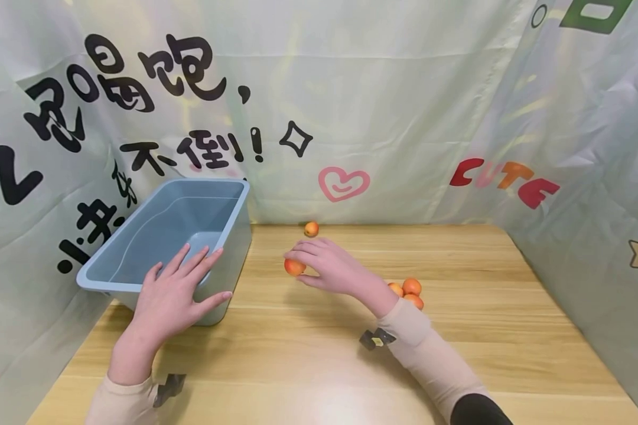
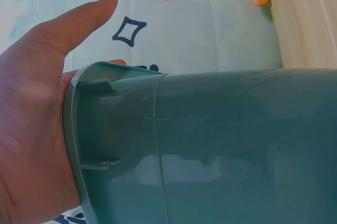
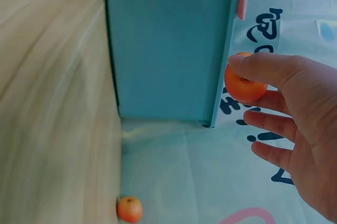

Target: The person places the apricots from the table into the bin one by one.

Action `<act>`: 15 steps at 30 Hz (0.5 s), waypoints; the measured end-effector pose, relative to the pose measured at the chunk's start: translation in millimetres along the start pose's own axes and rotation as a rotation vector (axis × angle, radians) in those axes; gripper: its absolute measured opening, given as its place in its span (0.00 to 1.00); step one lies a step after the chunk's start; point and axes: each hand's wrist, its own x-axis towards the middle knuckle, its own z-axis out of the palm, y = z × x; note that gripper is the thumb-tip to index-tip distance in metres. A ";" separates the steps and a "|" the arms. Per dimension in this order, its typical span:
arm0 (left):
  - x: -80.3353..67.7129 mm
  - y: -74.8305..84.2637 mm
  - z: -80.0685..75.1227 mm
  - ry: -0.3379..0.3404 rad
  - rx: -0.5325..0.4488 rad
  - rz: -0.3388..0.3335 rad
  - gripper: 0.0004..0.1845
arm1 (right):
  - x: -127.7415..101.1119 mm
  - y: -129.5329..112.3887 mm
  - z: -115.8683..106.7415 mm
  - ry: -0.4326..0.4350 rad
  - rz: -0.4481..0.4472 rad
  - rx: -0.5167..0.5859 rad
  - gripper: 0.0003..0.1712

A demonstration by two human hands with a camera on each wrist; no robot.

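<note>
My right hand point(image 1: 329, 265) pinches a small round orange-red fruit point(image 1: 295, 267) between thumb and forefinger above the table, to the right of the blue plastic bin point(image 1: 234, 236). In the right wrist view the pinched fruit point(image 3: 245, 83) shows a dark hollow, and the other fingers of the right hand point(image 3: 303, 121) stay extended apart from it. The left hand point(image 1: 175, 298) lies over the bin's near rim with fingers straight and spread. From the left wrist, that palm point(image 2: 37, 124) appears against the rim, its thumb raised and most fingers hidden behind the bin.
Another fruit point(image 1: 311, 229) lies at the table's back edge, near the cloth. Several more fruits point(image 1: 412, 287) sit together beyond the right wrist, partly hidden by it. A printed cloth point(image 1: 393, 118) hangs behind and beside the wooden table point(image 1: 484, 354).
</note>
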 end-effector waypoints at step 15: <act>0.3 -0.4 -0.6 0.008 -0.004 0.005 0.44 | 39.8 -0.2 -4.7 0.027 0.076 0.026 0.26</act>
